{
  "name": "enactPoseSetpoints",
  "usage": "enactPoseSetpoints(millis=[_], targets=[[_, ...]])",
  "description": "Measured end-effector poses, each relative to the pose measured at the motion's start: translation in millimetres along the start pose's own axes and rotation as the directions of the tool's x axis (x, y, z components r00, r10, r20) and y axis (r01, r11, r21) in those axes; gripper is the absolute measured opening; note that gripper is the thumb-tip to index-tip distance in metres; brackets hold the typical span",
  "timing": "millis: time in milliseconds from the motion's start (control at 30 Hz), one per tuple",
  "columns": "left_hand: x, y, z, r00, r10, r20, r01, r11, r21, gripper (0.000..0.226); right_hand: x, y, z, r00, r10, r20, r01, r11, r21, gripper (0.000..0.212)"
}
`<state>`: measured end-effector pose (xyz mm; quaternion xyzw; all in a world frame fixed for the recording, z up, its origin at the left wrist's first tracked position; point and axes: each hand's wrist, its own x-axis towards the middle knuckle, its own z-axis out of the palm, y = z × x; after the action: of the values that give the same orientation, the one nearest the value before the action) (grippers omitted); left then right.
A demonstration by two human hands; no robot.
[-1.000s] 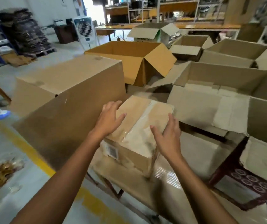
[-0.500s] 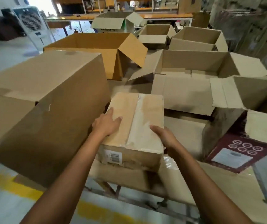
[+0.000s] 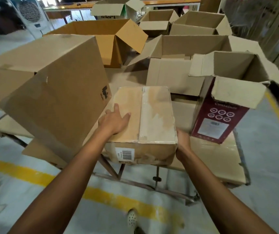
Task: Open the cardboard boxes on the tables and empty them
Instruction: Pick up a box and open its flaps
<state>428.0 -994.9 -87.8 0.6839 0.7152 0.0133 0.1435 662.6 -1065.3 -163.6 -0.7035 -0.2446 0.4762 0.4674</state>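
Observation:
A small taped cardboard box (image 3: 154,115) with a barcode label on its near side sits at the table's near edge, its flaps closed under clear tape. My left hand (image 3: 114,119) lies flat on the box's top left, fingers spread. My right hand (image 3: 182,141) presses against the box's right side near the front corner, its fingers hidden behind the box. Together the two hands hold the box.
A big closed cardboard box (image 3: 50,85) leans close on the left. An open maroon printed box (image 3: 226,105) stands on the right. Several open boxes (image 3: 186,61) fill the table behind. The table's metal frame (image 3: 135,181) and a yellow floor stripe (image 3: 34,173) lie below.
The small box has turned square to me and come to the table's near edge. My right hand slid from its top down to its right side. The camera moved closer.

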Motion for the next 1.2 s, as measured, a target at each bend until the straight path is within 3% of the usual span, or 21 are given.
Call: enactPoseSetpoints(millis=[167,267,500,667,800,900,967,1033,1100,1200], targets=[[-28.3,3.4,8.3,1.000,0.003,-0.014,-0.002,0.998,0.060,0.080,-23.0,29.6,-19.3,0.987,-0.016,-0.160,0.015,1.000,-0.008,0.021],[-33.4,-2.2,11.2,0.999,0.025,-0.029,-0.023,0.998,0.064,0.081,-39.3,48.0,-21.7,0.983,0.032,-0.180,-0.035,0.999,-0.010,0.014],[-32.7,-9.9,4.1,0.997,0.069,-0.022,-0.068,0.997,0.023,0.094,-60.8,55.9,-20.8,0.994,0.064,-0.083,-0.073,0.992,-0.100,0.038],[-34.8,-12.9,5.6,0.997,0.058,-0.059,-0.061,0.997,-0.054,0.081,-55.2,45.1,-21.0,0.989,0.149,-0.002,-0.147,0.975,-0.168,0.057],[-30.7,-30.3,0.8,0.998,0.049,-0.035,-0.055,0.978,-0.202,0.077,-6.5,69.5,-4.2,0.979,0.173,0.106,-0.168,0.984,-0.054,0.085],[-36.1,-43.9,-3.4,1.000,0.021,0.013,-0.017,0.968,-0.252,0.076,-49.6,26.0,0.5,0.986,0.096,0.133,-0.102,0.994,0.040,0.077],[-46.3,-46.4,-6.2,0.995,0.103,-0.001,-0.100,0.964,-0.247,0.071,-77.9,1.6,2.2,0.986,0.085,0.142,-0.096,0.993,0.069,0.065],[-56.5,-42.1,-11.9,0.957,0.278,-0.079,-0.289,0.911,-0.293,0.062,-85.1,-9.9,5.8,0.972,0.091,0.217,-0.110,0.991,0.076,0.059],[-64.9,-32.9,-20.4,0.922,0.365,-0.132,-0.386,0.824,-0.416,0.060,-87.2,-22.9,9.0,0.961,0.064,0.268,-0.081,0.995,0.052,0.056],[-59.1,-27.2,-33.7,0.946,0.313,-0.082,-0.284,0.683,-0.673,0.068,-89.8,-49.3,18.0,0.965,-0.034,0.261,0.020,0.998,0.055,0.052]])
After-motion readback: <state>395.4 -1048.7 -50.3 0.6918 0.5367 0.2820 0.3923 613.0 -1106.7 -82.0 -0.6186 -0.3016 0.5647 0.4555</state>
